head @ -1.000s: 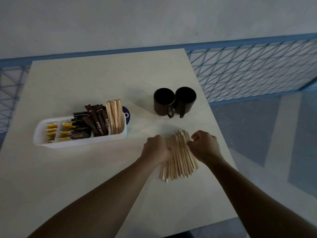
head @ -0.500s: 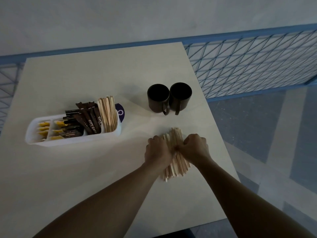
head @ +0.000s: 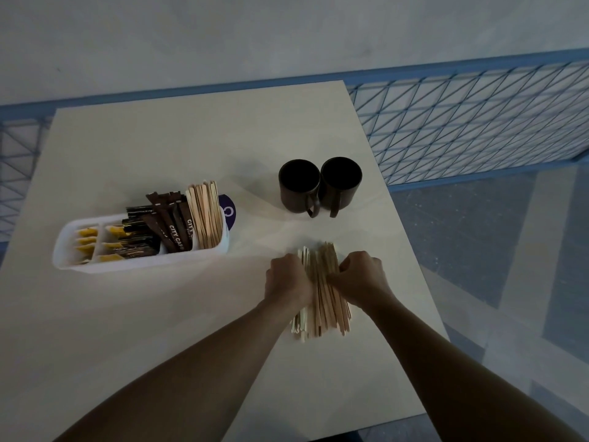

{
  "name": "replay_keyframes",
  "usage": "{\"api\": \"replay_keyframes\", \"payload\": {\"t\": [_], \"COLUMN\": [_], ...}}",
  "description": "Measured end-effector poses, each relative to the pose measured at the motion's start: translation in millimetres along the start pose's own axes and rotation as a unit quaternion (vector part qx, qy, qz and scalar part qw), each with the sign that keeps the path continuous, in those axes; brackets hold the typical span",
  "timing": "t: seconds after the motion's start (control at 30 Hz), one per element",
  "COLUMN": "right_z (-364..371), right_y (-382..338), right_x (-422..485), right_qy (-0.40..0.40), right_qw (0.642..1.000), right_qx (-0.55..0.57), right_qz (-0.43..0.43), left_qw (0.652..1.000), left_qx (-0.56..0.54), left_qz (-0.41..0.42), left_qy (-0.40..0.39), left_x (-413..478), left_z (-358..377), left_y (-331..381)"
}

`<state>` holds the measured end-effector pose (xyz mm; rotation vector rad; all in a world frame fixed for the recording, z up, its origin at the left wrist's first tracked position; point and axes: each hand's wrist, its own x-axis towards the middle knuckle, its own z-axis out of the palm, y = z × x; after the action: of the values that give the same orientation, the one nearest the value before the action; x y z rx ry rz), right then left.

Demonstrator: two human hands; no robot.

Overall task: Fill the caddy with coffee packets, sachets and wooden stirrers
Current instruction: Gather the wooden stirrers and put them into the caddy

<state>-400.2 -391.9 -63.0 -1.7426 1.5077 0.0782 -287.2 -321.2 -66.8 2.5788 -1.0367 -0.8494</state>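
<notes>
The left hand [head: 288, 279] and the right hand [head: 360, 275], knuckles up with fingers curled, squeeze a loose pile of wooden stirrers [head: 322, 301] between them on the bench [head: 159, 330], seemingly gathering a bundle that next needs lifting whole into the caddy [head: 140, 266], beyond and left of the hands, which already holds stirrers and coffee packets [head: 173, 232].

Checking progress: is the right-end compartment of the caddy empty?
No, the right-end compartment of the caddy holds a bundle of wooden stirrers standing beside the brown coffee packets.
</notes>
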Motion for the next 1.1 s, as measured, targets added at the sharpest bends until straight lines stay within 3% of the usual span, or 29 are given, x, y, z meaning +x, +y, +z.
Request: {"api": "replay_keyframes", "payload": {"t": [0.17,0.4,1.1], "right_z": [5.3,-4.1,-13.4], "right_y": [-1.2,-6.7,-13.2], "right_x": [-2.2,-3.5,-8.9], "right_qy": [0.019,0.039,0.027], "right_qw": [0.999,0.999,1.000], "right_qx": [-0.031,-0.033,-0.014], "right_qz": [-0.027,-0.001,0.004], "left_qw": [0.999,0.998,0.987], "left_qx": [-0.039,-0.062,-0.146], "left_qz": [0.007,0.012,0.003], "left_qy": [0.003,-0.009,-0.059], "left_x": [-0.9,1.0,5.1], "left_z": [-7.3,-18.8,-47.7], "left_y": [-2.4,-7.3,-28.0]}}
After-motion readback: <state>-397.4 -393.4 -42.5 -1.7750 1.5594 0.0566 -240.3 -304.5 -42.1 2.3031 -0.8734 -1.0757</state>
